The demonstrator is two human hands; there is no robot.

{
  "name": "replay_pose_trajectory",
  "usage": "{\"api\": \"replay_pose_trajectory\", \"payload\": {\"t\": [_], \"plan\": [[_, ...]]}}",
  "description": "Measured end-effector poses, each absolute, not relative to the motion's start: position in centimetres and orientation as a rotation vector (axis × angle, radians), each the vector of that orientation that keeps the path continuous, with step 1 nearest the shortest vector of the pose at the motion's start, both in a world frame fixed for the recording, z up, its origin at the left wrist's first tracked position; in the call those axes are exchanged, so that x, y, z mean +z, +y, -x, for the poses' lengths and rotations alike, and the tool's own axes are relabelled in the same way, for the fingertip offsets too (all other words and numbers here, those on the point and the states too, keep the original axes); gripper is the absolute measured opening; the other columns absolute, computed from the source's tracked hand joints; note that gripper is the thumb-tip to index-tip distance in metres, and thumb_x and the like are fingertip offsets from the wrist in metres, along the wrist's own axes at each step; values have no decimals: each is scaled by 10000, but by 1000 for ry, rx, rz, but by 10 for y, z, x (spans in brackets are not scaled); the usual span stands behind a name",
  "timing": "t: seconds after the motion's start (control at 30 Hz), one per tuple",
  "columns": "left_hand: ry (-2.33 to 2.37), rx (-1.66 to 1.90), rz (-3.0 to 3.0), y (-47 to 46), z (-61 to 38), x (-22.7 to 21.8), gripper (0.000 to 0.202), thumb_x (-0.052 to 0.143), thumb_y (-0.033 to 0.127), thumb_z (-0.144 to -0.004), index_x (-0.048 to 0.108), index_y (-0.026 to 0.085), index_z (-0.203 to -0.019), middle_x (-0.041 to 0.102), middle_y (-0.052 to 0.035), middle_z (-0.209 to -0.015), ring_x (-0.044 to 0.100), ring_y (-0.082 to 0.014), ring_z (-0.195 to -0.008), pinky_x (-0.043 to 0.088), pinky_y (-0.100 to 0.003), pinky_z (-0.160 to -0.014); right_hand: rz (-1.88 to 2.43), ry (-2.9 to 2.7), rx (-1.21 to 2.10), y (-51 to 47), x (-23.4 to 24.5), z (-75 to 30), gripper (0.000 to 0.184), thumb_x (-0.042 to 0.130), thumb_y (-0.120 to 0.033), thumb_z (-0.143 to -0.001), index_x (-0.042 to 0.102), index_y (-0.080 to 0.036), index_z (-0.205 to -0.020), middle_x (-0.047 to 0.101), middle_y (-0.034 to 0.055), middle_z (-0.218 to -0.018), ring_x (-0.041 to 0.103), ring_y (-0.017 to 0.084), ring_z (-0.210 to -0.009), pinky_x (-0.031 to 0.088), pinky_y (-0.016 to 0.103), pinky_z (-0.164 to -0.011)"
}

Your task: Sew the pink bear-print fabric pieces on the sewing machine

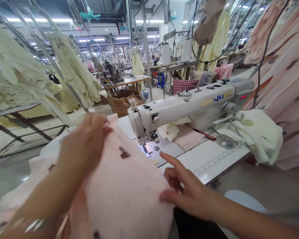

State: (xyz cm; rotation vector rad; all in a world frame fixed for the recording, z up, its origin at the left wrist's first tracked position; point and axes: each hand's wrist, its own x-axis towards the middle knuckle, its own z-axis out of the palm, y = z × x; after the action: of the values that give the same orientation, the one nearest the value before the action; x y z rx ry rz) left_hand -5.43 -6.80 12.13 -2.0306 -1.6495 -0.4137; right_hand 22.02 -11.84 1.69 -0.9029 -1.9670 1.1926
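Pink cloth (129, 196) near: left grip (88, 141) pinching far edge, right grip (184, 186) wide; seemingly positioning by sewing machine (184, 111); next needs smoothing.

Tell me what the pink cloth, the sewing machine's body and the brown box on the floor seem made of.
Pink cloth: soft, matte fabric, perhaps cotton; it drapes in loose folds under a scattered dark print.
Sewing machine's body: probably painted metal, smooth, off-white, with a slight sheen.
Brown box: likely cardboard, dull, judging by its colour and flaps.
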Motion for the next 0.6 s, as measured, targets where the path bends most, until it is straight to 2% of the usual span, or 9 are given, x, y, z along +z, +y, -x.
{"api": "replay_pose_trajectory", "payload": {"t": [0.03,0.1,0.17,0.2,0.3,0.4,0.5,0.6], "plan": [[-1689,-320,2023,-57,47,111,396,308,347,-921,473,79,-1161,519,-121,-1126,588,-295,-963,480,-402,-714,984,-2014,1070,-112,11,-224,720,654,-292,-793,253,-263,-1390,586,4,-859,519,120,-661,424,236,-594],[-1735,-189,2101,-43,32,85,328,383,286,-890,510,81,-1113,544,-160,-1117,580,-317,-971,473,-431,-732,1059,-2148,861,-102,1,-232,436,640,-270,-802,498,-214,-1210,589,21,-834,515,144,-715,416,277,-661],[-1738,-175,2329,-43,17,58,190,463,233,-846,584,154,-969,615,-114,-998,597,-280,-897,463,-439,-739,1037,-2275,753,-96,-7,-237,167,579,-259,-847,603,-178,-992,589,33,-778,515,159,-743,393,298,-688],[-1726,-171,2472,-46,10,47,144,491,224,-830,603,186,-912,634,-82,-940,600,-255,-864,459,-434,-745,1014,-2330,713,-96,-10,-239,124,548,-251,-866,614,-172,-936,587,36,-761,512,161,-745,379,302,-686],[-1680,-175,2781,-57,-3,25,141,549,227,-802,631,243,-916,649,-35,-880,581,-228,-862,427,-446,-800,987,-2480,607,-98,-17,-236,139,510,-229,-879,622,-196,-956,588,40,-792,499,165,-761,333,308,-677],[-1628,-169,2914,-58,-8,19,90,557,199,-800,634,245,-810,625,-11,-817,553,-214,-841,397,-433,-828,1033,-2579,512,-100,-21,-229,161,527,-230,-862,609,-216,-1000,580,37,-810,483,173,-773,294,314,-671],[-1640,-194,2942,-52,-8,20,149,449,183,-866,556,210,-765,593,-4,-798,535,-180,-794,402,-365,-774,1065,-2660,484,-98,-22,-225,148,533,-225,-849,598,-208,-981,584,35,-834,475,177,-788,271,315,-670],[-1682,-203,2920,-50,-9,19,144,398,167,-882,501,199,-785,587,-5,-794,530,-183,-767,390,-357,-728,1049,-2694,473,-93,-20,-224,167,519,-229,-848,586,-203,-999,586,29,-839,468,171,-765,264,317,-676]]}}
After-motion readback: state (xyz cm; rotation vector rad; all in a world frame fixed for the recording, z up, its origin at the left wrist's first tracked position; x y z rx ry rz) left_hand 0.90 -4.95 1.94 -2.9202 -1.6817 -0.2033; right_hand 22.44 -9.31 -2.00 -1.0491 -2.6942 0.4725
